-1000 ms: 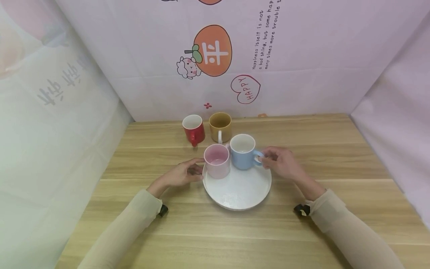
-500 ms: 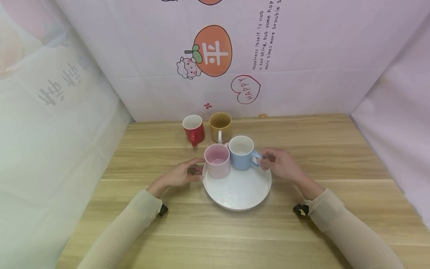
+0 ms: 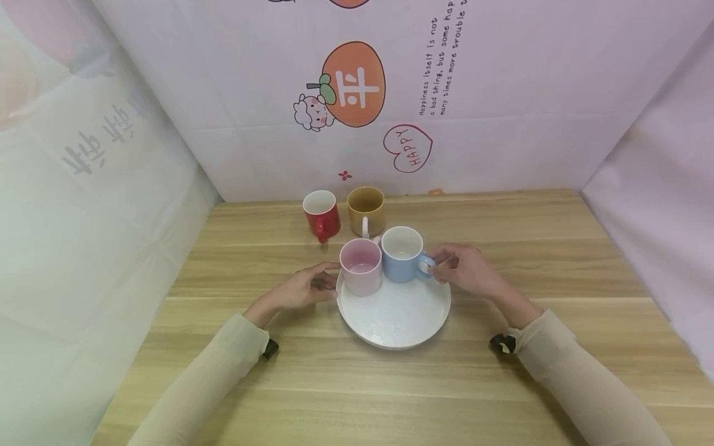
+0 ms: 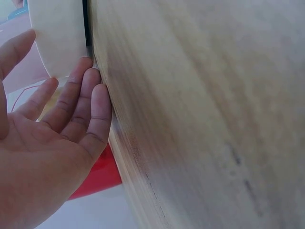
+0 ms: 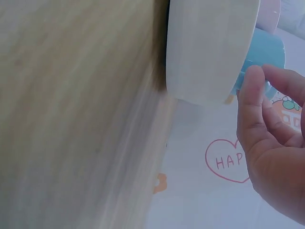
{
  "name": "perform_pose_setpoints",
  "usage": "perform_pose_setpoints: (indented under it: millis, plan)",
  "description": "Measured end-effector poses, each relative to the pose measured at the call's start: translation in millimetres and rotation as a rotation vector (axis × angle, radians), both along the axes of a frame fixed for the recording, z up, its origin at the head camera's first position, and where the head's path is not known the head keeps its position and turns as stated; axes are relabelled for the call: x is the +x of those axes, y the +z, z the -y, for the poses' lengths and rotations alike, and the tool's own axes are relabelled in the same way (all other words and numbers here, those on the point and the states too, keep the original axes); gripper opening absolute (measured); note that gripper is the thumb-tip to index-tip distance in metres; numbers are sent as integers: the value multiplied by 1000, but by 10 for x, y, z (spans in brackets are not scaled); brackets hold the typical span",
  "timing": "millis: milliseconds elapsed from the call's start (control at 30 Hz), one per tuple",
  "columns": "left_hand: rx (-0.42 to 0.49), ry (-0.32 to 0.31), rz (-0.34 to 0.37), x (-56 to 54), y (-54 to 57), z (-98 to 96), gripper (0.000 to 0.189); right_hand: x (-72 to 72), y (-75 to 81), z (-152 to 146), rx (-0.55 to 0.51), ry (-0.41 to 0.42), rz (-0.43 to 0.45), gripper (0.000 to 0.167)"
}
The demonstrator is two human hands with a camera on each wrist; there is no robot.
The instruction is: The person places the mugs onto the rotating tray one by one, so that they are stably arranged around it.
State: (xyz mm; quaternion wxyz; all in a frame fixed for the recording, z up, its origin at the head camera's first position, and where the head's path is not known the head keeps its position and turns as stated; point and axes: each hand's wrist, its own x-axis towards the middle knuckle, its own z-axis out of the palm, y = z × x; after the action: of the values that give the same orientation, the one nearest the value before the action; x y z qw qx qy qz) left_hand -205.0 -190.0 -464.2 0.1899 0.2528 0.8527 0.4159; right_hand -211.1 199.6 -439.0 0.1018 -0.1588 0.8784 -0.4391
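Observation:
A light blue mug (image 3: pixel 399 270) stands upright at the back of a round white tray (image 3: pixel 397 325), its handle facing right. My right hand (image 3: pixel 467 270) pinches that handle between thumb and fingers; the right wrist view shows the same grip at the blue mug (image 5: pixel 270 47). Left of it on the tray is a pink mug (image 3: pixel 362 284), handle toward the back. My left hand (image 3: pixel 304 288) lies at the tray's left edge, near the pink mug. In the left wrist view its fingers are spread loosely, with fingertips right at the tray's side wall (image 4: pixel 59 36).
Behind the tray stand a red mug (image 3: pixel 330 222) and a mustard-yellow mug (image 3: pixel 375 218) with a white handle, both on the wooden table (image 3: pixel 357 402). A printed cloth (image 3: pixel 251 124) hangs at the table's back edge, with more cloth at both sides.
The blue mug has come slightly toward the front on the tray, its handle turning a little, with my right hand keeping its pinch. My left hand and the pink mug stay put.

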Motion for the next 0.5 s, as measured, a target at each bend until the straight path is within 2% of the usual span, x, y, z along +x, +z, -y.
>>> perform_pose_setpoints:
  millis: [500]
  plan:
    - [-21,10,6,-11,-28,6,65,-37,57,12,58,43,-85,25]
